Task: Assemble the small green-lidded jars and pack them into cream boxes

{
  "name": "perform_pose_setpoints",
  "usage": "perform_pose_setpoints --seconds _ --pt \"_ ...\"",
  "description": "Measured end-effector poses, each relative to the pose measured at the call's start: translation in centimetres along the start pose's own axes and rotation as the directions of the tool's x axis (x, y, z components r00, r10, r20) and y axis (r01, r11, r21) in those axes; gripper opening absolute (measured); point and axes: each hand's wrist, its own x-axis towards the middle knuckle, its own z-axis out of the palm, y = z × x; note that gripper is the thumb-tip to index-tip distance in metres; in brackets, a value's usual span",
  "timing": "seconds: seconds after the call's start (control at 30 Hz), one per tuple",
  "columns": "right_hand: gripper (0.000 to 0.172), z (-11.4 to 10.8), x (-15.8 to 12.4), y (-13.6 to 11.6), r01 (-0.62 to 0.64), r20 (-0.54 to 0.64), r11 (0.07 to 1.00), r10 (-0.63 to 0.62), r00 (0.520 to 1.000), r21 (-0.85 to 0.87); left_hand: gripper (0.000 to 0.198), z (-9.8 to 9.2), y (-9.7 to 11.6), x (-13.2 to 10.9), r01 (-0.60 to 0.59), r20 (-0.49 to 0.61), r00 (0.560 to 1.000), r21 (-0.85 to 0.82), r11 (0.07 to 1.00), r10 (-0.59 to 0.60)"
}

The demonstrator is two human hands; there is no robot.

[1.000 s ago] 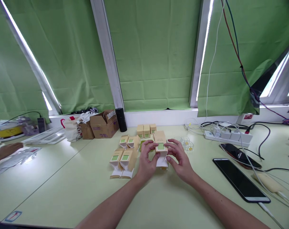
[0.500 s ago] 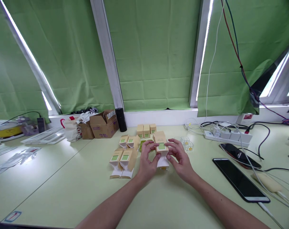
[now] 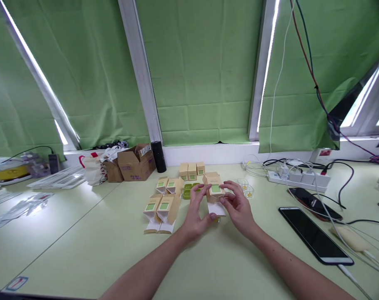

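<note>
Both hands are on a small kraft cardboard box (image 3: 212,179) with a green square on its front and a white flap hanging down toward me. My left hand (image 3: 196,216) has its fingertips at the box's left edge and its thumb by the flap. At the right edge, my right hand (image 3: 238,205) grips with thumb and fingers. Similar boxes (image 3: 166,204) with flaps folded out stand in a group to the left. Green moulded pieces (image 3: 186,194) lie just behind my left hand. Small clear round containers (image 3: 248,191) with yellow centres sit behind my right hand, partly hidden.
Closed small boxes (image 3: 192,171) stand at the back. A brown carton (image 3: 137,163) and black cylinder (image 3: 158,156) are back left. On the right lie a smartphone (image 3: 316,234), a dark phone (image 3: 314,203), a power strip (image 3: 298,180) and many cables.
The box in my hands has shifted slightly right. My left thumb has moved down from the box front to the white flap, and more of the green pieces shows.
</note>
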Motion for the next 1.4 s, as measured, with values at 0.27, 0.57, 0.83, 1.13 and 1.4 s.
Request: perform_pose_setpoints --seconds 0.27,0.57,0.83,1.13,1.4 --pt "0.028 0.0 0.0 0.3 -0.01 -0.024 1.0 0.01 1.0 -0.022 0.085 0.1 0.0 0.0 -0.007 0.026 1.0 0.049 0.999 0.006" --pt "0.027 0.2 -0.2 0.3 -0.006 0.012 0.999 0.007 1.0 -0.04 0.06 0.2 -0.1 0.1 0.008 -0.065 0.998 -0.015 1.0 -0.009" --pt "0.031 0.0 -0.5 -0.3 0.036 0.093 0.999 -0.034 0.995 -0.014 0.049 0.2 0.2 0.4 0.041 -0.126 0.991 -0.076 0.996 -0.05" --pt "0.032 0.1 -0.7 -0.6 0.049 0.121 0.999 -0.047 0.992 -0.013 0.04 0.3 -0.4 0.3 0.07 -0.154 0.984 -0.114 0.991 -0.087" --pt "0.032 0.1 -0.7 -0.9 0.075 0.122 0.996 -0.069 0.99 -0.047 0.038 0.3 -0.5 0.3 0.063 -0.157 0.985 -0.094 0.994 -0.078"
